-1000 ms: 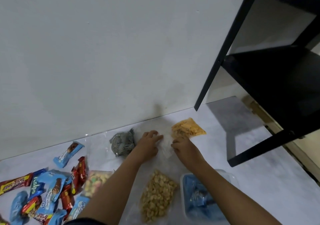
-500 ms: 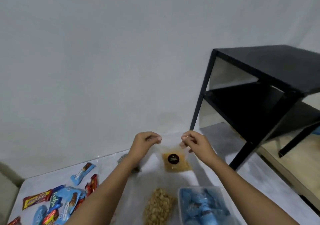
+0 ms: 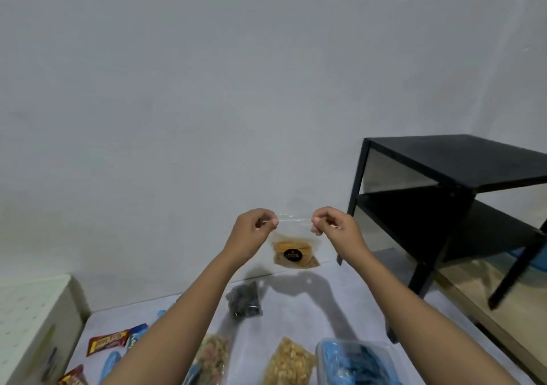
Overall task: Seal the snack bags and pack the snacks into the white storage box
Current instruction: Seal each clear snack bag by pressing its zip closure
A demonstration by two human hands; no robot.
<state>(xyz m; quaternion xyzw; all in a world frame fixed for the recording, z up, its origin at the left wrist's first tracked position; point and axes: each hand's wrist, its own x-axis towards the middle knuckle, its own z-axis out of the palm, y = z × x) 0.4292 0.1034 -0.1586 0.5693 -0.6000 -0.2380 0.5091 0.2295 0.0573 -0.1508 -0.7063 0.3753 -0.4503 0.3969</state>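
A clear zip bag [image 3: 294, 241] with orange snack pieces and a round black sticker hangs in the air in front of the wall. My left hand [image 3: 254, 232] pinches its top left corner and my right hand [image 3: 333, 228] pinches its top right corner, with the top edge stretched between them. The storage box [image 3: 355, 361], a translucent tub holding blue wrapped snacks, sits at the bottom right on the floor. A bag of pale round snacks [image 3: 288, 362], a bag of mixed coloured snacks [image 3: 214, 355] and a dark bag [image 3: 244, 300] lie on the floor below my arms.
Red and blue wrapped bars [image 3: 108, 344] lie scattered at the lower left. A white cabinet [image 3: 32, 319] stands at the far left. A black two-tier metal table [image 3: 450, 204] stands to the right, against the white wall.
Both hands lifted the orange snack bag off the floor and raised it higher, now held by its top corners. The camera tilted upward.
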